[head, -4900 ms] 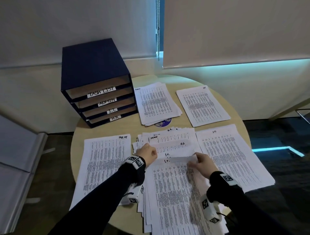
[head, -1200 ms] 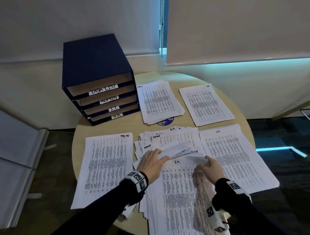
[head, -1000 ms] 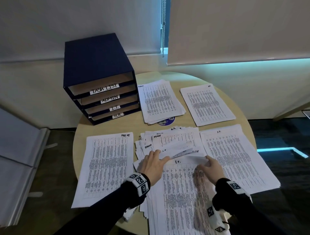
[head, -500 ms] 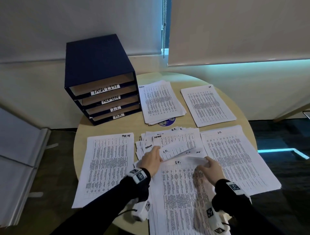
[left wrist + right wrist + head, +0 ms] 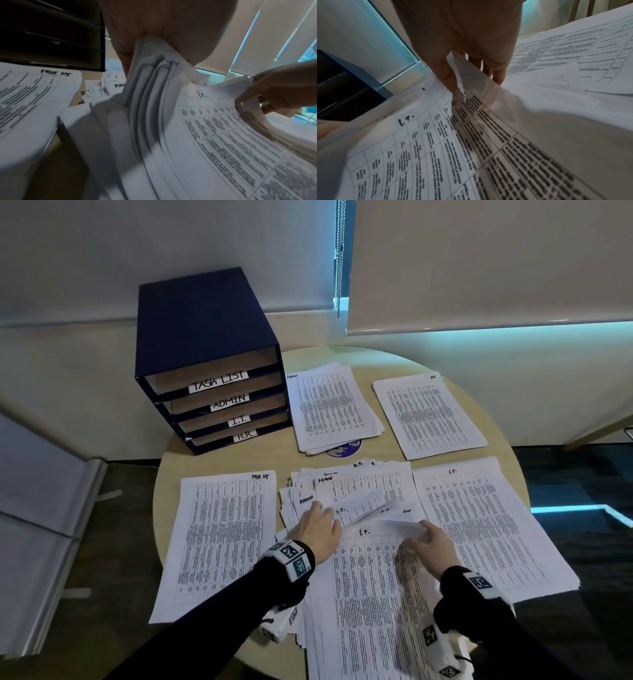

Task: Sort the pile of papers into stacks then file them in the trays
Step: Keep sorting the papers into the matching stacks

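Note:
The unsorted pile of papers (image 5: 359, 491) lies at the table's middle, fanned toward me. My left hand (image 5: 329, 517) grips the lifted far edges of several sheets (image 5: 154, 70) from that pile. My right hand (image 5: 419, 531) pinches the far right corner of the I.T. sheet (image 5: 370, 563), with the thumb (image 5: 448, 75) on top and the fingers beneath. Sorted stacks lie around the pile: task list (image 5: 222, 542) at left, admin (image 5: 332, 405) and H.R. (image 5: 424, 412) at the back, I.T. (image 5: 486, 525) at right. The blue tray unit (image 5: 205, 337) stands back left with labelled slots.
The round wooden table (image 5: 239, 460) shows bare wood between the trays and the task list stack. A blue round disc (image 5: 344, 448) peeks out under the admin stack. Grey folded panels (image 5: 37, 525) lean at the left. Roller blinds (image 5: 479, 261) hang behind.
My left hand went from lying flat on the pile to curling round the lifted sheet edges. The right hand has kept its pinch on the corner and barely moved.

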Action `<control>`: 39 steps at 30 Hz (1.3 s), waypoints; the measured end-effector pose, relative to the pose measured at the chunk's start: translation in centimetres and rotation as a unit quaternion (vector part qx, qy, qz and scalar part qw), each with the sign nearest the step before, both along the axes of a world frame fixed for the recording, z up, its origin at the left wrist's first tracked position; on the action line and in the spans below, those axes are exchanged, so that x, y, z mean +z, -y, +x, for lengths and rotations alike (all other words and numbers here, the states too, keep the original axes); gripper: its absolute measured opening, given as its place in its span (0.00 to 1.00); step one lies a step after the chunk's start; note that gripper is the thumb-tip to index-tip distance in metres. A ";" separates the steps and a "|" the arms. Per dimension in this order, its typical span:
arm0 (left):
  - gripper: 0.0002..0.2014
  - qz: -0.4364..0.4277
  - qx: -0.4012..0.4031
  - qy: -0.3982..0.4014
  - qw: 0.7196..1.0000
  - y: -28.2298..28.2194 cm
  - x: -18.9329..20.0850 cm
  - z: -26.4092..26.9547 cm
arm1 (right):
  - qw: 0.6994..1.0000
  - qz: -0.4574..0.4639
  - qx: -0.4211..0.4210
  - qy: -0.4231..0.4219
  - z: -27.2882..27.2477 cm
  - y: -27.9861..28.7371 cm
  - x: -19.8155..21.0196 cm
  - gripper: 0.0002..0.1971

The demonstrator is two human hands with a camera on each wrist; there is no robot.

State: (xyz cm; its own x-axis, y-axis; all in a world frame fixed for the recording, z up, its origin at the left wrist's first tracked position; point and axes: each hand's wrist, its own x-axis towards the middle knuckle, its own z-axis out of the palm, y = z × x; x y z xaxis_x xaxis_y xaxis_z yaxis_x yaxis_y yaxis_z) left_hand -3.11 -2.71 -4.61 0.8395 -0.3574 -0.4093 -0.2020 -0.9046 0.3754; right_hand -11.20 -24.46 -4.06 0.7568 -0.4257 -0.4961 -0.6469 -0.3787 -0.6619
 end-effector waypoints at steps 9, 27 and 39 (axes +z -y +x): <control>0.20 0.025 -0.042 0.053 0.997 -0.6 0.2 -1.3 | 1.000 -0.004 0.006 -0.004 0.2 0.0 -0.2 0.33; 0.20 -0.016 0.164 -0.130 0.978 -1.4 0.8 3.2 | 1.000 0.015 0.000 0.009 0.2 -0.2 0.1 0.31; 0.08 -0.065 -0.067 0.182 0.979 -0.5 4.9 4.9 | 0.996 0.053 -0.018 0.070 0.8 0.3 0.5 0.13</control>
State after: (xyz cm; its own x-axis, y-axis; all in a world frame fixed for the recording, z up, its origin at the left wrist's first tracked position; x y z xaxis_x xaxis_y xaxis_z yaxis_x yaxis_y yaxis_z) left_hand 1.82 -2.20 0.24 0.8631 -0.5037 -0.0359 -0.4574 -0.8100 0.3670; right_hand -10.36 -24.78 -3.53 0.8069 -0.4055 -0.4295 -0.5569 -0.2800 -0.7819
